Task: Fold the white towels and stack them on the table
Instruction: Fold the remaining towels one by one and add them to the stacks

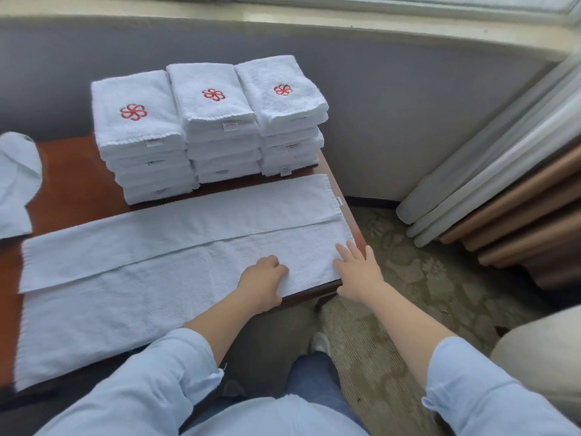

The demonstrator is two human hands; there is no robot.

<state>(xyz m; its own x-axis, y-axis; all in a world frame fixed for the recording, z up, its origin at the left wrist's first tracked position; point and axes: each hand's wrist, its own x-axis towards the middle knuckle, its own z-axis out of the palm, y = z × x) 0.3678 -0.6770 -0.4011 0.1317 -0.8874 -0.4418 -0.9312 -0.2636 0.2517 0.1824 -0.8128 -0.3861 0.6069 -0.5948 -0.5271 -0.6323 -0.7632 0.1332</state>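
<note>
Towel [157, 262] lies along the surface [72, 190]. Left hand [262, 284] grips its near edge; right hand [355, 272] presses flat, fingers wide, at the right end. Keep edges lined up.

Soft, even daylight comes from the window [393, 3] ahead of me. The towel [157, 278] looks bright yet keeps its texture. Shadows are faint, deepest under the table [72, 184]. The wide lens bows the edges, and my sleeves [141, 388] blur slightly.
</note>
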